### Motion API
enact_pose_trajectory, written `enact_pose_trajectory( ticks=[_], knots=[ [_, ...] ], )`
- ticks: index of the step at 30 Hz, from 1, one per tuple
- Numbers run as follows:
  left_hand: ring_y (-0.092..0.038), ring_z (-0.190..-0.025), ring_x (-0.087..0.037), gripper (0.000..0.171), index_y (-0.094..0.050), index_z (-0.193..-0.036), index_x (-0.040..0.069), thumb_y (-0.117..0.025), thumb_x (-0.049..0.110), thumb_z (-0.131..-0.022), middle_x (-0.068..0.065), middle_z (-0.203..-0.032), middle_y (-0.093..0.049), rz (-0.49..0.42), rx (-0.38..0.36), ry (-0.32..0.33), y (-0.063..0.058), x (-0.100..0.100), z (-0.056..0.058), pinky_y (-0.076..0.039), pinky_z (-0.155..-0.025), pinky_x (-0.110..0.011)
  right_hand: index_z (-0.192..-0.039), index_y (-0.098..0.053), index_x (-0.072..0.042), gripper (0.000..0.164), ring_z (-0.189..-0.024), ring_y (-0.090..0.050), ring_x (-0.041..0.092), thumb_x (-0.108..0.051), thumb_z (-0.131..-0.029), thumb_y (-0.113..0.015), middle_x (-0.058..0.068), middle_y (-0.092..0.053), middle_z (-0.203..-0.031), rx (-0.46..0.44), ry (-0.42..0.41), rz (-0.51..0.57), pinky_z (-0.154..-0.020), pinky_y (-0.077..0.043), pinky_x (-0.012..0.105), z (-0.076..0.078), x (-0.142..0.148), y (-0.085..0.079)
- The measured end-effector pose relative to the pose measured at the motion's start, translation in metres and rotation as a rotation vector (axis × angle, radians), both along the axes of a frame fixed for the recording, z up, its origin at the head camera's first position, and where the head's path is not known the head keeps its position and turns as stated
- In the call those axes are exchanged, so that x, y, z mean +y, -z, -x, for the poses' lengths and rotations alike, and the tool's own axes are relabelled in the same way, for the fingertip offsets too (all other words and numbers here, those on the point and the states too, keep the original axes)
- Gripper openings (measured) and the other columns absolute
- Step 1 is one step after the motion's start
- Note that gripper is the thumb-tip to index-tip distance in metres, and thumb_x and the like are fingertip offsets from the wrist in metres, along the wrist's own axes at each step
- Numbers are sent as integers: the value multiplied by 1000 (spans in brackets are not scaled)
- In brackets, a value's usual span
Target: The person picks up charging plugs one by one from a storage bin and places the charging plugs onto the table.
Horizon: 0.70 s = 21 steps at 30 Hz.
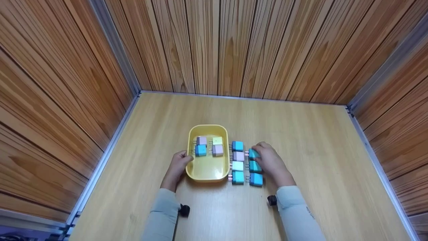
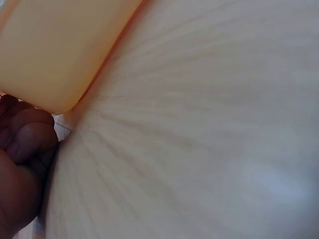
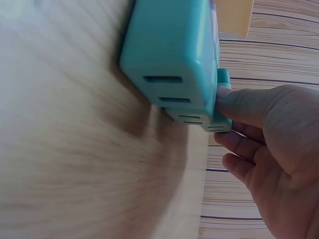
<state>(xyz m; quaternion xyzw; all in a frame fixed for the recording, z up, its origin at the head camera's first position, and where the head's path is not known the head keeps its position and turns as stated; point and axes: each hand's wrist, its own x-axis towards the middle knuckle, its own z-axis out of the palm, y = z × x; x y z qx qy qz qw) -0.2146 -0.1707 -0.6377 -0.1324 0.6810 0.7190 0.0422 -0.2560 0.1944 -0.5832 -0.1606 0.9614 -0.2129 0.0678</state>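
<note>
A yellow plastic tray (image 1: 207, 170) stands in front of me, with several USB charger plugs in lilac, blue and pale yellow inside it. My left hand (image 1: 176, 168) grips the tray's left rim, thumb over the edge; the left wrist view shows its curled fingers beside the tray's outer wall (image 2: 60, 55). Right of the tray, two columns of chargers lie on the table. My right hand (image 1: 271, 162) pinches the teal charger (image 1: 253, 154) at the far end of the right column. In the right wrist view, the thumb lies on that charger (image 3: 222, 119), fingers against its other side.
Below the pinched plug lie another teal charger (image 1: 254, 166) and a blue charger (image 1: 256, 179). The column nearer the tray has a blue charger (image 1: 237, 146), a lilac one (image 1: 238, 156) and others. Wood-panelled walls (image 1: 234, 50) bound the table (image 1: 321, 160).
</note>
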Motion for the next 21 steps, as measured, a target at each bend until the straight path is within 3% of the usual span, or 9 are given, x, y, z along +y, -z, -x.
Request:
enact_pose_trajectory(
  ticks=[21],
  knots=[
    [-64, -68, -19, 11, -56, -74, 6, -59, 8, -84, -14, -91, -72, 27, -34, 16, -2, -1, 0, -49, -54, -25, -138, -60, -10, 41, -124, -55, 28, -7, -97, -66, 6, -57, -129, -154, 35, 35, -109, -45, 52, 6, -5, -4]
  ],
)
